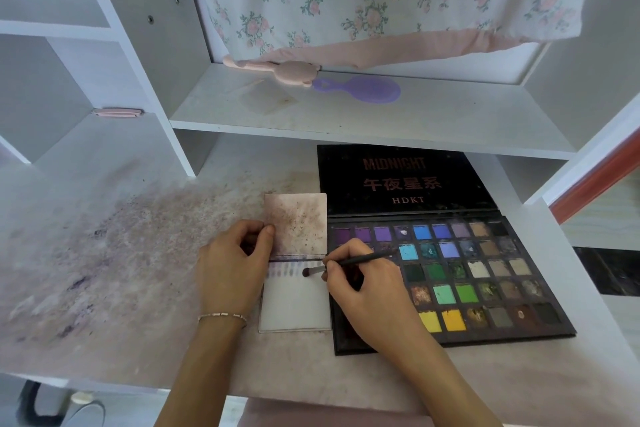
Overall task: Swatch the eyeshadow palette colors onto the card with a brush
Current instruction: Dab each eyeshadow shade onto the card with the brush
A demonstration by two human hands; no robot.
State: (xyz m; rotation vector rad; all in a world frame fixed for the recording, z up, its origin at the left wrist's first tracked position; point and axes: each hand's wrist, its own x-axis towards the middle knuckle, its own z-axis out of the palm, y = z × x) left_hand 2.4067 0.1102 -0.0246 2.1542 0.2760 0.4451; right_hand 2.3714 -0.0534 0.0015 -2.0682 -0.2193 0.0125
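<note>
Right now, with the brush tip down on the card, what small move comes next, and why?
Probably a short stroke toward the card's near edge. The brush in the right hand sits at the right end of a purple swatch row, with bare card below, while the left hand pins the card's left edge.

Purple, blue, green, yellow and brown pans are set in the black palette [450, 274], faint purple swatches are marked on the white card [294, 302], and the worktop [104, 270] is dusted purplish-pink.

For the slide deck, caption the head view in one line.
Right hand holds a brush to a card with purple swatches, left hand steadying it beside an open eyeshadow palette.
</note>
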